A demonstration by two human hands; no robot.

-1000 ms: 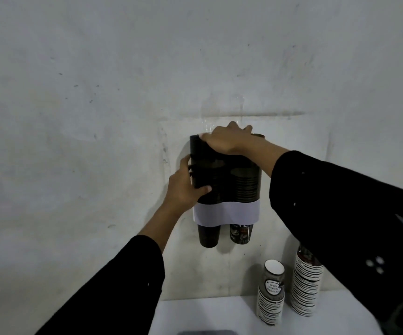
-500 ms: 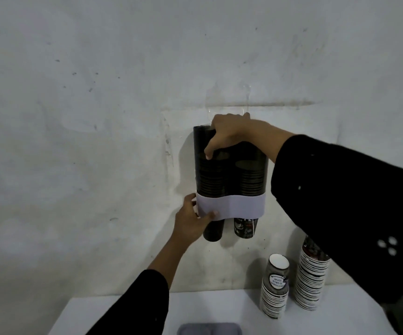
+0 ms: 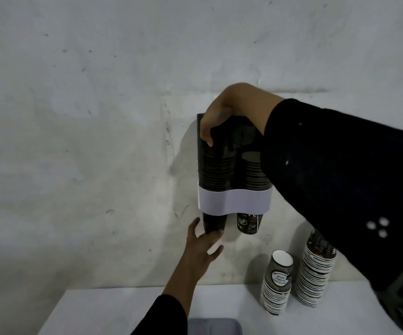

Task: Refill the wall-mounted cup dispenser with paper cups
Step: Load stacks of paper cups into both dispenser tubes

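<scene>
Right-hand fingers (image 3: 207, 139) curl over dispenser (image 3: 234, 165) top, apparently seating the stack; left hand (image 3: 204, 245), fingers apart, cups the 6 o'clock cup (image 3: 214, 222), probably checking feed.

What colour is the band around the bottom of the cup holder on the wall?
White. The band wraps the dark cup dispenser near its bottom, clearest in the head view.
</scene>
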